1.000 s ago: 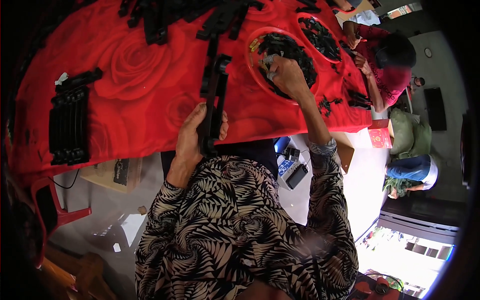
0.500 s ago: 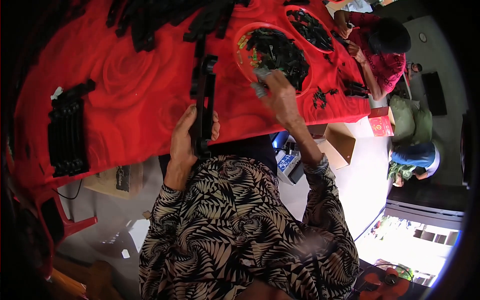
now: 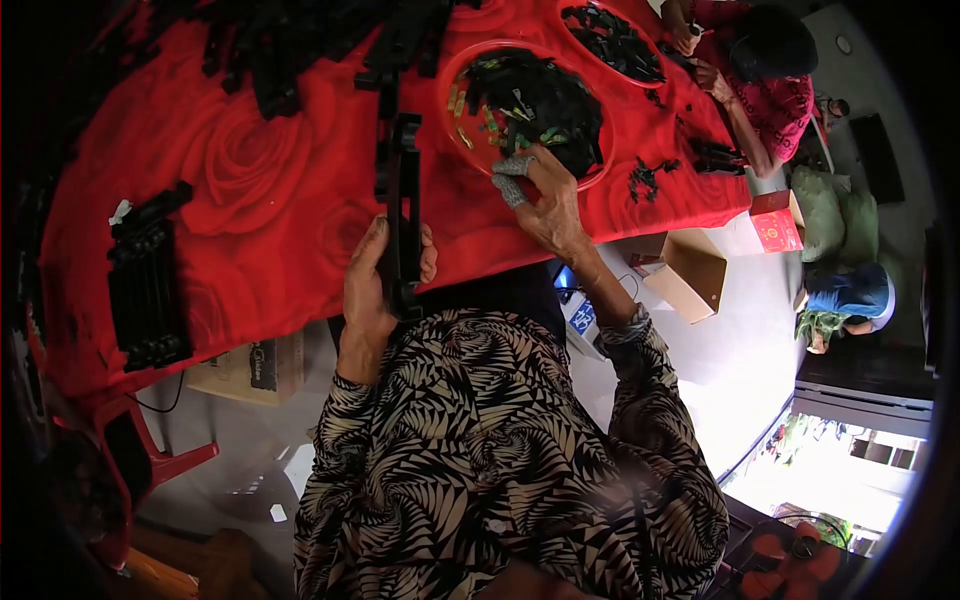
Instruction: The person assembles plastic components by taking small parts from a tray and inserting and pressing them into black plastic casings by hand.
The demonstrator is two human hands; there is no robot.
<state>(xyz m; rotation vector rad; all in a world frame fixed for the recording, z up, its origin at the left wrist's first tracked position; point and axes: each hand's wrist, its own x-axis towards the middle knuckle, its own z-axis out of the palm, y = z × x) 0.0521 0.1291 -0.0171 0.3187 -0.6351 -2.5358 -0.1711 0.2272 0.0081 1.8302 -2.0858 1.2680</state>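
My left hand (image 3: 366,290) is wrapped around the lower part of a long black plastic bar (image 3: 404,215), which stands nearly upright in the picture and has rounded, clip-like ends. By the near rim of a red basin (image 3: 612,150) is my right hand (image 3: 545,205), its thumb and fingers bent together. Grey wraps cover two of its fingertips. Whatever may be between them is too small to make out. Many small black pieces (image 3: 560,105) fill the basin, with some yellow-green ones at its left.
Black bars lie stacked (image 3: 150,285) at the left of the red cloth-covered table (image 3: 270,200), with a larger heap (image 3: 290,50) at the far side. A second red basin (image 3: 655,75) stands near a co-worker (image 3: 765,100). Open cardboard box (image 3: 690,275) and red stool (image 3: 150,465) are on the floor.
My right hand has shifted slightly left and its blur is gone; it stays by the basin's near rim. My left hand still holds the bar. The whole view has shifted a little.
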